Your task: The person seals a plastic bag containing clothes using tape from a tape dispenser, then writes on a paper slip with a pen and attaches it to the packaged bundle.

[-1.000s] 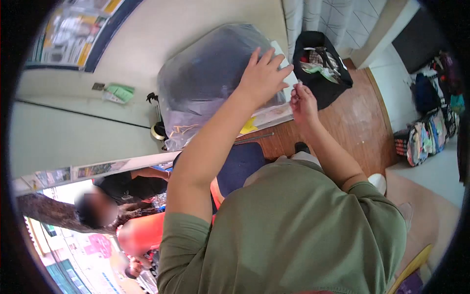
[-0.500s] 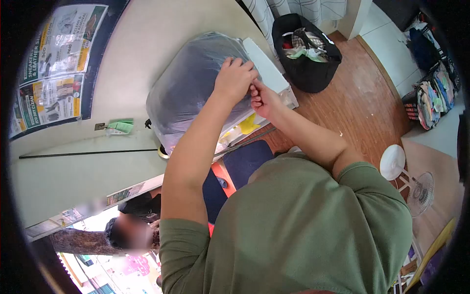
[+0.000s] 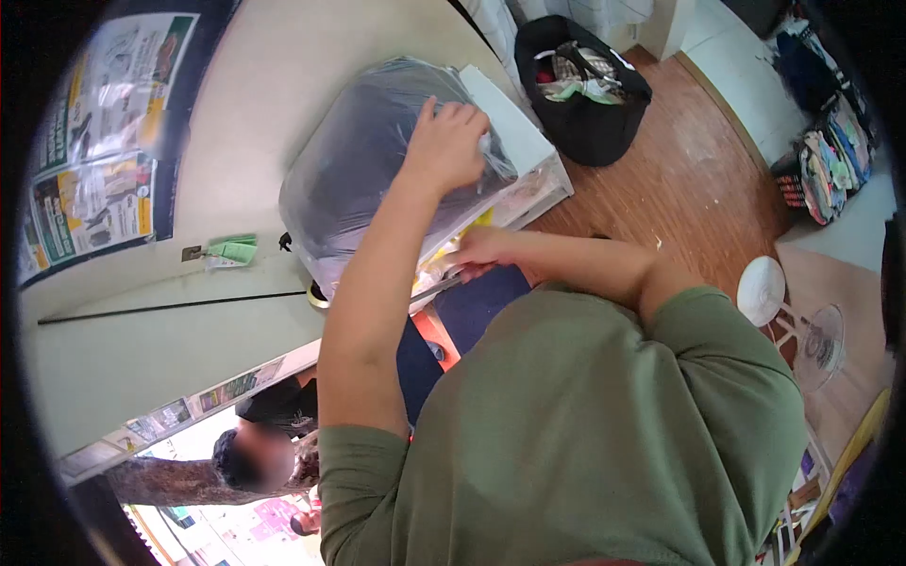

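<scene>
A large, full plastic bag (image 3: 354, 156), see-through with dark contents, rests on the pale counter. My left hand (image 3: 448, 143) is closed on its gathered plastic at the upper right side, the index finger partly raised. Below it, my right hand (image 3: 483, 250) is at the counter's near edge, beside yellow things (image 3: 439, 262) on a lower ledge. Its fingers point left and downward; their tips are partly hidden, and whether they hold anything cannot be made out. Right of the bag lies a flat white box or board (image 3: 510, 118).
A black basket (image 3: 590, 123) with cloth stands on the wooden floor (image 3: 689, 179). Another basket of clothes (image 3: 830, 165) is at the right, above a white fan (image 3: 763, 291). Blue seats (image 3: 477, 311) sit below the counter (image 3: 179, 368). A person (image 3: 278, 406) is at lower left.
My right hand has left my left hand and the bag's gathered plastic, moving down to the counter's near edge. My left hand stays at the bag. Earlier the view swung to the right.
</scene>
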